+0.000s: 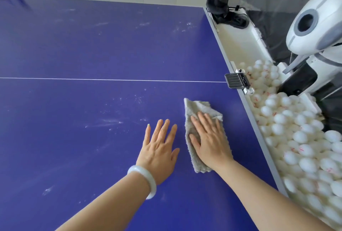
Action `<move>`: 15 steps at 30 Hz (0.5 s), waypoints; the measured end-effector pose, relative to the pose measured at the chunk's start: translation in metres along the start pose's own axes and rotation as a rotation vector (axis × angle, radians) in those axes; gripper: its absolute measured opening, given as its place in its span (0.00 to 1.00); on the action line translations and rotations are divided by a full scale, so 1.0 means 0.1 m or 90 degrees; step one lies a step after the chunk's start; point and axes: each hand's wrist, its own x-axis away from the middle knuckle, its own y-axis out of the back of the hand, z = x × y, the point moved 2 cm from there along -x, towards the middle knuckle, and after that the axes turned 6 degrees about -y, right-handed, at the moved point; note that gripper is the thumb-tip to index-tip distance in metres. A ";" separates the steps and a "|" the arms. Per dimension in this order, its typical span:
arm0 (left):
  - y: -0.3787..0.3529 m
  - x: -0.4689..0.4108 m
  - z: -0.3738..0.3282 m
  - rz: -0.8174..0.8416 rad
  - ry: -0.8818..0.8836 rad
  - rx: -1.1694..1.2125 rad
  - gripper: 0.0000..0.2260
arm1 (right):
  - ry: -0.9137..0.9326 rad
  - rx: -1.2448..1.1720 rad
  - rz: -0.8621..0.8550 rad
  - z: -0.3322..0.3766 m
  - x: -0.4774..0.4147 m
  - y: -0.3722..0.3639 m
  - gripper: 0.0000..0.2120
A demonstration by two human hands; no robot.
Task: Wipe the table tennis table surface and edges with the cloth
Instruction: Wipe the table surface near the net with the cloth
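Observation:
The blue table tennis table [92, 49] fills most of the view, with a thin white centre line across it and pale dusty smears in several spots. A folded grey cloth [196, 108] lies flat on the table near its right edge. My right hand [209, 138] presses flat on the cloth with straight fingers. Just left of the cloth, my left hand [159, 149] rests flat on the bare table, fingers spread; a white bangle sits on its wrist.
Along the table's grey right edge [253, 119] runs a white tray [238, 38] heaped with several white balls [296, 138]. A black clamp [236, 80] grips the edge at the centre line. A white ball-feeding machine [314, 27] stands at the right, with dark netting behind.

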 end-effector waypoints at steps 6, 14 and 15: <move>-0.22 -0.46 0.14 0.119 0.035 0.000 0.33 | -0.119 0.034 0.027 -0.49 -0.73 0.11 0.31; -0.26 -0.52 0.18 0.155 0.045 0.010 0.36 | -0.117 0.036 0.026 -0.14 -1.52 0.20 0.28; -0.25 -0.53 0.18 0.153 0.045 0.017 0.37 | -0.044 0.032 0.026 0.07 -1.44 0.15 0.28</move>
